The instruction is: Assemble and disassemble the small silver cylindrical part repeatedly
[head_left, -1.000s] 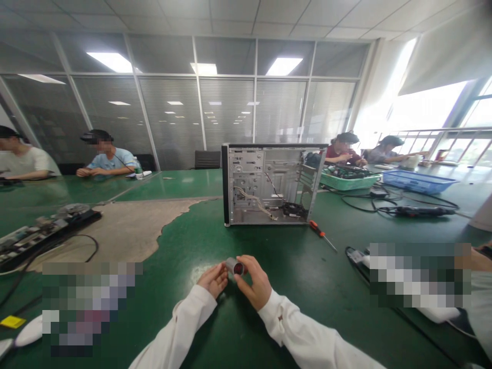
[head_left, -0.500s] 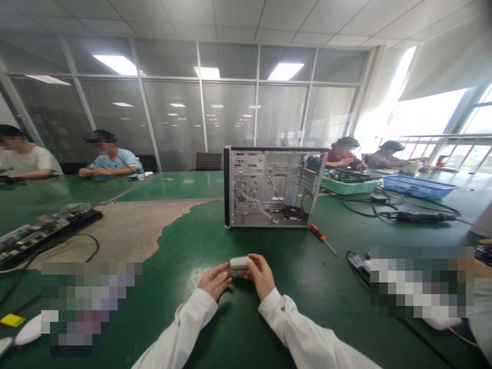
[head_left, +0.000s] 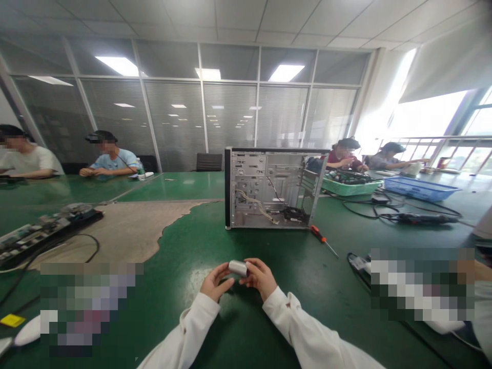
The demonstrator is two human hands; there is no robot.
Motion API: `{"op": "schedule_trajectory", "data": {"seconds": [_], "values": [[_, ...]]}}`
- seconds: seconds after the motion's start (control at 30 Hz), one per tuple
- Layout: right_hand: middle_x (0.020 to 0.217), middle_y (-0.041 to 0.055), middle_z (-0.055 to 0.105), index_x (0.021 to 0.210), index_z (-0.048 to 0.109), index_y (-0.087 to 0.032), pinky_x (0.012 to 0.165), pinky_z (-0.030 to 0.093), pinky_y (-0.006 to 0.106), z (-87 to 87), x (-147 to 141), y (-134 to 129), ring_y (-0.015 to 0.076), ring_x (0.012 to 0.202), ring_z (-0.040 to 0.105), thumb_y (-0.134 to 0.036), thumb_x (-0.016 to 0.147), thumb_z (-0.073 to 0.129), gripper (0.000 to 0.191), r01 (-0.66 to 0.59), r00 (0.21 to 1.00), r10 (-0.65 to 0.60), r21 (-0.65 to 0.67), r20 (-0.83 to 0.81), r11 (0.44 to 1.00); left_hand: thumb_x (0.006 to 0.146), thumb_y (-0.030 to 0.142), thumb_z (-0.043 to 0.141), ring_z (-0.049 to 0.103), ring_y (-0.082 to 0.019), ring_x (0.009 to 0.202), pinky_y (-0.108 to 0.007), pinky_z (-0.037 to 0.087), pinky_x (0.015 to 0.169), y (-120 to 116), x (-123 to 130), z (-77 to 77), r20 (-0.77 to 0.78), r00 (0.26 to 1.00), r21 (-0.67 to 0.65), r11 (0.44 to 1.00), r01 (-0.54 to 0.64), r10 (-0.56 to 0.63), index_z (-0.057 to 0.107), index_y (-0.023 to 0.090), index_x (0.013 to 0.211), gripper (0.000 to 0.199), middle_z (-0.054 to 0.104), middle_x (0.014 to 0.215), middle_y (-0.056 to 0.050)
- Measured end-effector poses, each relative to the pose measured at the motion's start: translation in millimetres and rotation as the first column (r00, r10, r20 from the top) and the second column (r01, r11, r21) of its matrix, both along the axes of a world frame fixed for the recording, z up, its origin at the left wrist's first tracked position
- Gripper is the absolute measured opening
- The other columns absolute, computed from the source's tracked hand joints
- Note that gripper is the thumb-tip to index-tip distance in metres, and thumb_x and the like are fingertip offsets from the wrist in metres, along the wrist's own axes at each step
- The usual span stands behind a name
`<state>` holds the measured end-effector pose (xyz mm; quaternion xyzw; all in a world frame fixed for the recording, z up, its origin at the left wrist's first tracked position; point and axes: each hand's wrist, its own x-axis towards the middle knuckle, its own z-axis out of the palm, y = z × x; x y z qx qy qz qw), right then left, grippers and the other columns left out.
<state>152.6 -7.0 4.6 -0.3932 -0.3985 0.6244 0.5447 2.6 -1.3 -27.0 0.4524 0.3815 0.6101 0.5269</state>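
A small silvery-grey cylindrical object (head_left: 238, 268) is held between my two hands, a little above the green table (head_left: 184, 241). My left hand (head_left: 217, 282) has its fingertips at the object's left end, with the thumb below. Around the right end, my right hand (head_left: 261, 277) closes its fingers and thumb. Beyond them stands an open computer case (head_left: 274, 189), with loose wires and a black fan (head_left: 295, 213) inside. A screwdriver (head_left: 324, 241) with an orange-red handle lies by the case's lower right corner.
At the right are a green basket (head_left: 351, 187), a blue basket (head_left: 421, 188) and black cables. A black power strip or board with parts (head_left: 49, 230) lies left. Several people sit around the table. Blurred blocks cover both near sides.
The silvery object has tilted, its right end now lower. My left fingers have spread around its left end, and both hands have shifted slightly.
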Motion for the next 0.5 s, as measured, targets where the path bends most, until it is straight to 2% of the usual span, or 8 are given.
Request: {"op": "schedule_trajectory", "data": {"seconds": [0.2,0.5], "values": [[0.049,-0.002,0.057,0.092,0.042,-0.014,0.033,0.033,0.018,1.5,0,-4,0.0143,0.038,0.056,-0.051,0.059,0.057,0.052,-0.149,0.984,0.139,0.084,0.109,0.985,0.041,0.036,0.074,0.056,-0.024,0.085,-0.041,0.039,0.084,-5,3,7.1,-0.086,0.996,0.012,1.0,0.015,-0.014,0.055,0.011,0.088,0.057,0.062,0.089,-0.012],[0.046,-0.0007,0.057,0.093,0.04,-0.013,0.031,0.031,0.017,3.6,0,-5,0.013,0.032,0.053,-0.055,0.061,0.052,0.054,-0.198,0.967,0.176,0.107,0.182,0.974,0.045,0.038,0.072,0.058,-0.023,0.077,-0.035,0.045,0.069,-11,8,11.4,-0.16,0.986,-0.013,0.999,0.05,-0.051,0.053,0.012,0.088,0.053,0.063,0.081,-0.01]]}}
